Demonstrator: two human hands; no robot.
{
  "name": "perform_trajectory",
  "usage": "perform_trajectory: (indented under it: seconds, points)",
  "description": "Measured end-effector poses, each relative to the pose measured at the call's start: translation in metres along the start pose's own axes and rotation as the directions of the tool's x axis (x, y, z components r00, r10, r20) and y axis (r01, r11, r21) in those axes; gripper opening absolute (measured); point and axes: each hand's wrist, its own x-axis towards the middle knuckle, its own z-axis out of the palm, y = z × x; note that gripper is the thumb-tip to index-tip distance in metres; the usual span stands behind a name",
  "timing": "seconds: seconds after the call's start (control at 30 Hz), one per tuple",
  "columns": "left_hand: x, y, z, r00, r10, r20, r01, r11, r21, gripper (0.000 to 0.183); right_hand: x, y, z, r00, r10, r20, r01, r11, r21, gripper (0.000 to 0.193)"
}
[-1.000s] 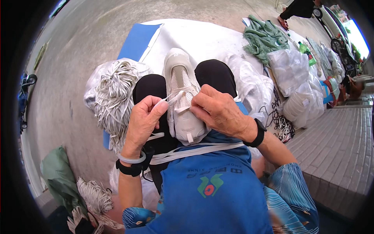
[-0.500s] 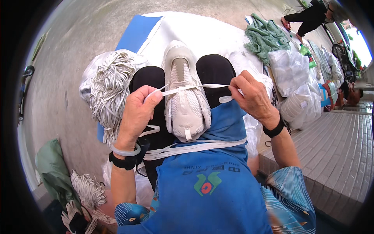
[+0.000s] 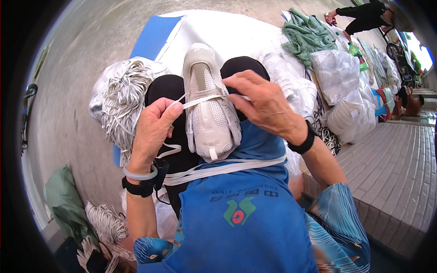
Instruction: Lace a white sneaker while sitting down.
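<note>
Blue apron (image 3: 214, 248) nearest, with white lace strands (image 3: 223, 169) lying across it at the lap. Just beyond, the left hand (image 3: 152, 125) has its grip pinching a flat white lace (image 3: 195, 103) between thumb and forefinger; a loose tail droops below that hand. Right hand (image 3: 273, 107) is at the shoe's right edge, thumb and forefinger by the lace, a short bit showing past the thumb; can't tell if its grip is closed on it. Pale mesh shoe (image 3: 210, 132) sits between the black-clad knees (image 3: 246, 68), long axis pointing away. Progress, as a judgement: lacing looks partway. Done: lace lies across the upper, spanning from hand to hand. Left: ends unfastened, no knot or bow visible; eyelets too small to check. Farther left, big bundle of pale laces (image 3: 125, 93) beside the knee. Beyond the shoe, white sheet (image 3: 227, 27) with a blue panel (image 3: 157, 36) at its left. Right side, clear plastic bags (image 3: 336, 75), crumpled green cloth (image 3: 307, 38); farthest, another person's black-trousered leg (image 3: 364, 17).
</note>
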Motion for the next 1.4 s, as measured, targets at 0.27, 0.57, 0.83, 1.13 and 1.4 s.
perform_trajectory:
  seconds: [0.27,0.57,0.83,1.13,1.4]
  points:
    - [0.006,0.005,-0.001,0.997,0.065,-0.029,-0.064,0.998,0.017,0.024,0.012,0.000,0.003,0.983,-0.107,0.151,0.130,0.979,-0.154,0.007]
    - [0.013,-0.003,-0.003,0.975,0.135,-0.175,-0.113,0.985,0.129,0.025,0.013,0.008,-0.001,0.993,-0.026,0.115,0.038,0.994,-0.102,0.023]
    - [-0.027,0.010,0.004,0.955,0.249,-0.160,-0.191,0.932,0.308,0.027,0.000,-0.026,-0.013,0.990,0.107,0.094,-0.112,0.992,0.060,0.015]
    - [-0.020,-0.008,0.020,0.940,0.322,-0.113,-0.252,0.879,0.406,0.023,-0.021,-0.051,0.028,0.941,-0.051,0.335,0.100,0.986,-0.132,0.018]
    - [-0.004,-0.007,0.012,0.960,0.252,-0.123,-0.191,0.909,0.371,0.023,-0.001,-0.057,0.032,0.944,0.018,0.330,0.067,0.967,-0.244,0.016]
